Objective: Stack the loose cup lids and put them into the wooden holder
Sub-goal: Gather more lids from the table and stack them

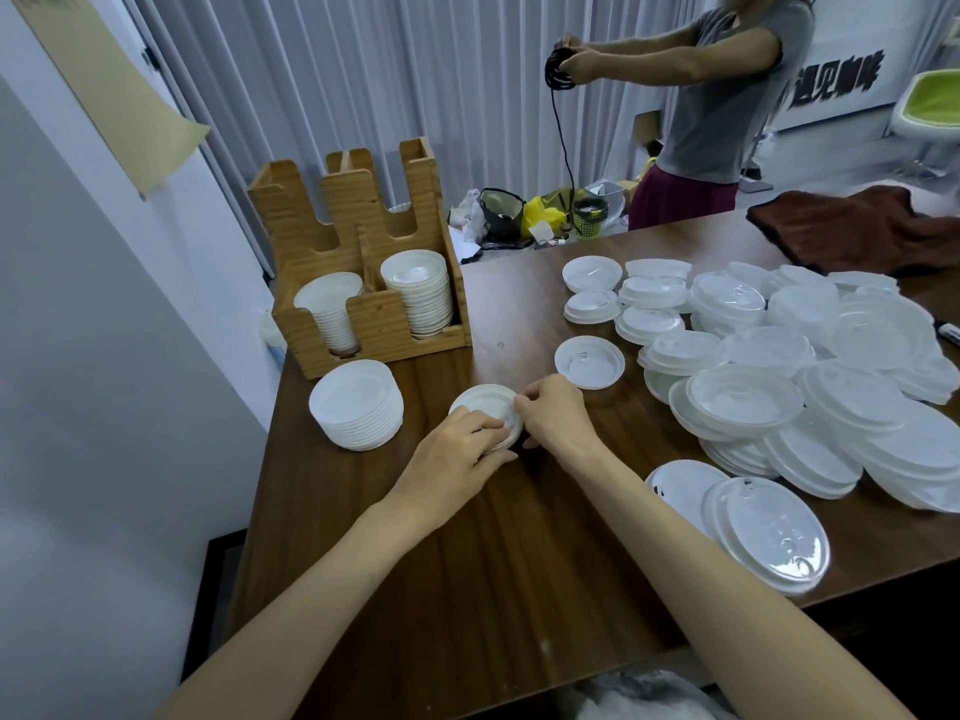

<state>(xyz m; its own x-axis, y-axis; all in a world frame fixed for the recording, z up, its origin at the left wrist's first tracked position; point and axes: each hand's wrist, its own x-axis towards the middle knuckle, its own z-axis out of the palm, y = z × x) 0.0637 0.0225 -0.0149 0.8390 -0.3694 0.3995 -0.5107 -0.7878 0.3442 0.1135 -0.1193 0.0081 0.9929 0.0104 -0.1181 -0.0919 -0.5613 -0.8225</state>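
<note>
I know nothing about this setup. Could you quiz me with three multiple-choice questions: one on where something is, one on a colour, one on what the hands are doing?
1. Where does the tall lid stack outside the wooden holder stand?
A. On the table, just before the holder
B. On a chair
C. On the floor

2. What colour is the cloth at the table's far right?
A. Green
B. Blue
C. Brown

3. What are the left hand and right hand doing?
A. Lying flat
B. Gripping the small lid stack
C. Lifting the holder

Answers: 1 A, it stands at the holder's front edge; 2 C, the cloth is dark brown; 3 B, both hands curl round it.
</note>
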